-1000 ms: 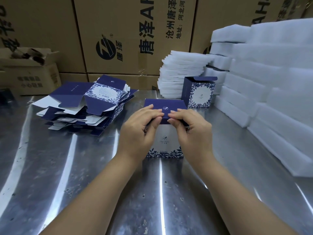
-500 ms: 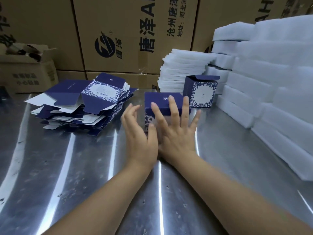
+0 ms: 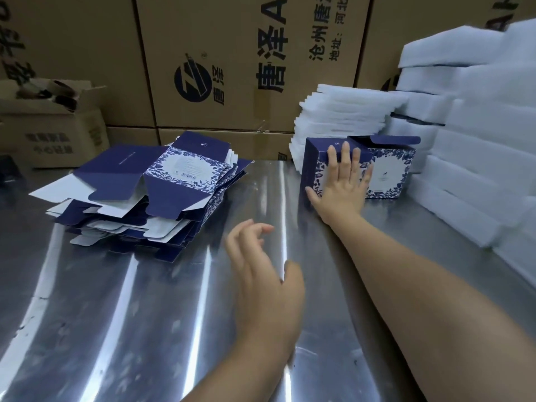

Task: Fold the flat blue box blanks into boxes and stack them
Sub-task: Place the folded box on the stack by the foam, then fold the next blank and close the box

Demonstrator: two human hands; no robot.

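A folded blue box (image 3: 316, 163) with a floral side stands at the back of the steel table (image 3: 145, 314). My right hand (image 3: 342, 184) presses flat against its near face with straight fingers. Right beside it, touching, stands another folded blue box (image 3: 388, 172) with its top flap up. A pile of flat blue box blanks (image 3: 150, 192) lies at the left of the table. My left hand (image 3: 261, 271) hovers over the middle of the table, fingers relaxed, holding nothing.
White foam slabs (image 3: 475, 158) are stacked along the right side, and a pile of thin white foam sheets (image 3: 342, 117) stands behind the boxes. Large brown cartons (image 3: 232, 68) form the back wall. A small open carton (image 3: 52, 123) sits at the far left.
The folded box has slid away to the back right, up against the other box, pushed by my right hand. My left hand has left the box and pulled back.
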